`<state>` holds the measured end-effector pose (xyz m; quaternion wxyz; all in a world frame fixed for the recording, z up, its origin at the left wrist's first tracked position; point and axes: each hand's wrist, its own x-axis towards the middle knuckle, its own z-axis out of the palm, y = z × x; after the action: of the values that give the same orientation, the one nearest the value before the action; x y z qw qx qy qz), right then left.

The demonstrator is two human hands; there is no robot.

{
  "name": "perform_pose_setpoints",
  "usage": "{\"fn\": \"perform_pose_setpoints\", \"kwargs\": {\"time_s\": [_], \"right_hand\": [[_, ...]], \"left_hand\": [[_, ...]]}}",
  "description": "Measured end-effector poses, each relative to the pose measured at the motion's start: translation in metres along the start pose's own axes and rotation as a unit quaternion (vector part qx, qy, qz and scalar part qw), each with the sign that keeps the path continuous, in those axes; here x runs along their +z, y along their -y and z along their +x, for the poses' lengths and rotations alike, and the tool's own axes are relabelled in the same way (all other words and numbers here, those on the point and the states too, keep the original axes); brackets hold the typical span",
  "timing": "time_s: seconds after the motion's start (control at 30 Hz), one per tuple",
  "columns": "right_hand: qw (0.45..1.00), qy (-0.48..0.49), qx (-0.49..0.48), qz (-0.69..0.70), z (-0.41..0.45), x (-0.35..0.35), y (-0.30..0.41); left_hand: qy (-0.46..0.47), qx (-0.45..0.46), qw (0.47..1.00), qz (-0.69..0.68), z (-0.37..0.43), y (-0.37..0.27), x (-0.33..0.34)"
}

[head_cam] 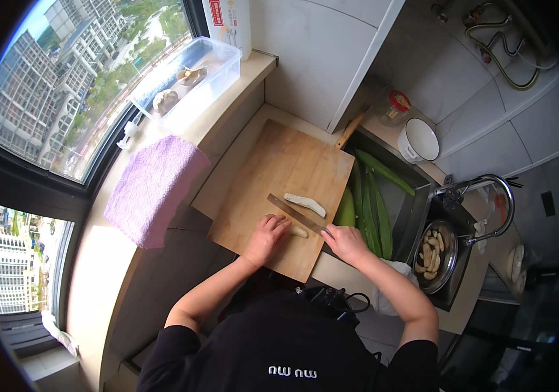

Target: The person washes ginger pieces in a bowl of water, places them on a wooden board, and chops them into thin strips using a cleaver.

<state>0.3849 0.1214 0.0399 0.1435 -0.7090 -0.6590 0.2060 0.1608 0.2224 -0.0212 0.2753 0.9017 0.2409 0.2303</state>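
My left hand (263, 240) presses a pale, elongated piece of food (300, 232) onto a wooden cutting board (284, 161); its fingers hide part of it. The handle of a kitchen knife (299, 214) is in my right hand (350, 243), at the board's right edge. Its blade slants up and left across the board, just beyond the held piece. On the blade's far side lies a second pale piece (305, 204), whitish and slightly curved. Whether these pieces are mushroom or a vegetable I cannot tell.
Right of the board, a dark sink (406, 215) holds long green gourds (377, 210) and a metal bowl (448, 272) of pale pieces. A faucet (507, 201) arches over it. Behind stand a white enamel pot (419, 140) and a red-lidded jar (397, 108). A purple cloth (154, 191) drapes the windowsill, near a plastic bin (220, 66).
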Motion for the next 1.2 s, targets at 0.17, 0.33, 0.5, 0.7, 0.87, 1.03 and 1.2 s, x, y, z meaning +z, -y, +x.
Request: {"fn": "perform_pose_setpoints", "kwargs": {"time_s": [0.17, 0.33, 0.5, 0.7, 0.87, 1.03, 1.2], "right_hand": [[0.998, 0.028, -0.032, -0.05, -0.006, 0.001, 0.012], [0.989, 0.101, -0.001, -0.104, -0.033, -0.019, 0.019], [0.988, 0.121, 0.008, -0.1, -0.036, -0.016, 0.01], [0.994, 0.08, 0.007, -0.072, -0.018, -0.003, 0.018], [0.986, 0.132, 0.008, -0.098, -0.024, -0.023, 0.026], [0.996, 0.074, 0.01, -0.055, -0.014, 0.003, 0.021], [0.991, 0.117, 0.003, -0.065, -0.015, -0.03, 0.033]], "left_hand": [[-0.018, 0.044, 0.998, 0.043, -0.009, 0.005, 0.026], [-0.009, 0.066, 0.997, 0.03, -0.01, 0.012, 0.023], [-0.001, 0.068, 0.997, 0.028, -0.011, 0.014, 0.022], [-0.012, 0.071, 0.997, 0.007, -0.009, 0.015, 0.022], [-0.026, 0.05, 0.998, 0.002, -0.016, 0.021, 0.025], [-0.025, 0.072, 0.997, 0.026, -0.01, 0.014, 0.022], [-0.069, 0.056, 0.996, 0.03, -0.015, 0.021, 0.027]]}}
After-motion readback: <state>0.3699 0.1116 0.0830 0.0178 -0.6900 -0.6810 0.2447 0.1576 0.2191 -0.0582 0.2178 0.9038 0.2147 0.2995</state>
